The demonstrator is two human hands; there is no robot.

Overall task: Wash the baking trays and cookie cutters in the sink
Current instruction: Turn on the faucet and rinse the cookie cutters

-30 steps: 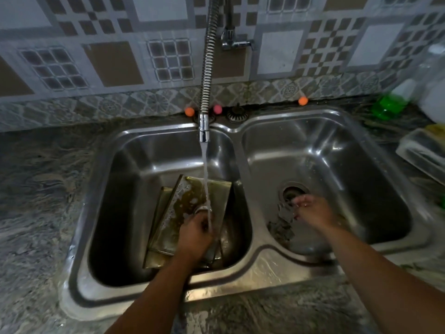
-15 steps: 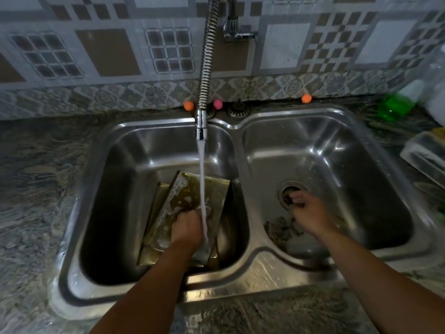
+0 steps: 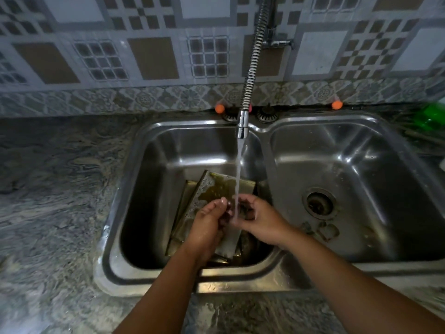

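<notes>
Two soapy, brownish baking trays (image 3: 214, 186) lie stacked and tilted in the left basin of the steel double sink (image 3: 125, 189). My left hand (image 3: 208, 221) and my right hand (image 3: 261, 219) meet above the trays, under the running water (image 3: 238, 169) from the spring faucet (image 3: 242, 126). Between their fingers is a small dark cookie cutter (image 3: 242, 209), mostly hidden by the hands. Two more cookie cutters (image 3: 323, 231) lie flat in the right basin, just in front of the drain (image 3: 319, 203).
Marbled stone counter (image 3: 55, 189) surrounds the sink. A green bottle (image 3: 433, 116) stands at the far right edge. Small orange balls (image 3: 219, 108) sit along the tiled wall behind the sink, next to two sink strainers (image 3: 265, 115).
My right hand left the drain area of the right basin and moved left to join my left hand under the stream. The view shifted to the left.
</notes>
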